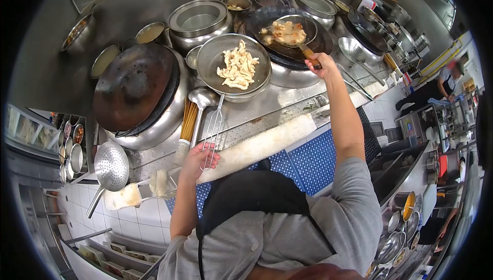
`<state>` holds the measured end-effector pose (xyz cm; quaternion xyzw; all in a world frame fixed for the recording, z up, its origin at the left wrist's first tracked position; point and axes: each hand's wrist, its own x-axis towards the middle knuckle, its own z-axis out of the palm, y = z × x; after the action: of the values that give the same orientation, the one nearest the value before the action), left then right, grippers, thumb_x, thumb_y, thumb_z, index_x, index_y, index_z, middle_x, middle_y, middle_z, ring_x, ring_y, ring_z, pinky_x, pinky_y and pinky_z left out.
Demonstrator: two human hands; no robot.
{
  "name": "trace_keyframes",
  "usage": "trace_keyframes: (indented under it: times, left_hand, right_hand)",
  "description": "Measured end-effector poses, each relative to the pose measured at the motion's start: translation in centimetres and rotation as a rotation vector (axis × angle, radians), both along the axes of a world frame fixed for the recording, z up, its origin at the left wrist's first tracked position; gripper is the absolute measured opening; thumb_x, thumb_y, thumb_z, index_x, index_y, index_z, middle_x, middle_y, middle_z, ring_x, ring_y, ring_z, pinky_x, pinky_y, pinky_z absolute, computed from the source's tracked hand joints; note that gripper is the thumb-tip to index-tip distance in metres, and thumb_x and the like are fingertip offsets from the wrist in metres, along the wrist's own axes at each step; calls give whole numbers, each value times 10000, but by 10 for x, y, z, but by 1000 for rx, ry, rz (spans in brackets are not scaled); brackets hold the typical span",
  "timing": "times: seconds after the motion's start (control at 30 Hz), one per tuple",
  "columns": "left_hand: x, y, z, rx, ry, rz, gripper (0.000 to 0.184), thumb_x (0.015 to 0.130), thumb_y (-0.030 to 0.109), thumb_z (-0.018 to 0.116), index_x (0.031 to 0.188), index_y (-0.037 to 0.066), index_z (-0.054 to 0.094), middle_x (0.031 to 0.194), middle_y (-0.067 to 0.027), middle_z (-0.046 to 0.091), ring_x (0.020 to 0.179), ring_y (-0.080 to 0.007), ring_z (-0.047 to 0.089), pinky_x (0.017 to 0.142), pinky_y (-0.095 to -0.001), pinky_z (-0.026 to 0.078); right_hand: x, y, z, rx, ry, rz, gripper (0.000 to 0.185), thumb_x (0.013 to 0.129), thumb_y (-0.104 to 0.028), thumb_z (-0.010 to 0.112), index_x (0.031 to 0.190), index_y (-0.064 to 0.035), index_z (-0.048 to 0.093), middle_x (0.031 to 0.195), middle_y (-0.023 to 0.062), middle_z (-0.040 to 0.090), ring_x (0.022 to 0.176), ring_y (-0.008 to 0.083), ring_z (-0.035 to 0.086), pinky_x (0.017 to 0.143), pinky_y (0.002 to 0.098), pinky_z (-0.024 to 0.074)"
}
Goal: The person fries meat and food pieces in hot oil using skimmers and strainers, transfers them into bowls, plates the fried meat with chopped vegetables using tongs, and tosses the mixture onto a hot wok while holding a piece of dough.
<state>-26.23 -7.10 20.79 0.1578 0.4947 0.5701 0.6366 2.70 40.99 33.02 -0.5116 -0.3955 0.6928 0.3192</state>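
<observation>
My right hand (321, 65) is closed round the wooden handle (309, 55) of a round, thin-rimmed skimmer. Browned fried pieces (288, 32) lie in it, over a dark wok (324, 44) on the burner. Lower left, my left hand (199, 160) has its fingers curled at the looped wire handle (211, 135) of a wide mesh strainer (208, 69). Pale strips of meat (239, 67) are heaped in that strainer, which rests over a metal bowl (246, 97). A steel ladle (203, 96) lies close to its handle.
A large dark wok (134, 87) tilts on the left burner. In front of it are a perforated skimmer (111, 167) and a bamboo brush (188, 121). Metal pots (199, 19) line the back. Another perforated skimmer (352, 49) lies right. A person (444, 85) stands far right.
</observation>
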Motion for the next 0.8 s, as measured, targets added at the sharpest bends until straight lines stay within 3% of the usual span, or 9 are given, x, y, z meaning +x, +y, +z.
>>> trace_keyframes:
  times: [0.13,0.23,0.47,0.7,0.8]
  left_hand:
    - [-3,3,-2,-2,-26,-12,195,960,120,512,1131,37,558,868,-164,690,685,-220,677,598,-329,566]
    - [-4,3,-2,-11,-13,-12,189,960,123,515,1120,32,558,866,-172,691,682,-226,679,600,-334,570]
    - [-4,1,-9,25,-32,-11,204,959,122,528,1137,26,552,862,-177,694,672,-220,686,582,-322,580]
    - [-2,1,-7,22,-5,-20,197,950,126,544,1127,40,557,871,-160,694,684,-212,684,604,-327,577]
    - [-1,1,-7,25,-9,-26,196,949,131,548,1123,42,558,871,-160,694,684,-211,684,600,-326,577]
  right_hand:
    - [4,-11,10,78,-235,69,231,883,-57,559,1079,56,517,821,156,636,587,168,604,479,247,517]
    - [-1,-17,10,58,-212,83,221,884,-60,563,1070,55,526,818,148,641,591,165,607,487,246,521]
    - [-23,-5,-10,-133,117,77,308,879,-37,564,1154,80,490,857,177,631,634,192,618,503,263,535]
    - [-41,-19,8,-188,274,69,249,882,-32,541,1086,99,487,824,178,618,614,194,621,468,236,530]
    - [-45,-29,13,-124,266,34,216,887,-44,539,1049,98,525,817,174,624,564,147,612,447,195,537]
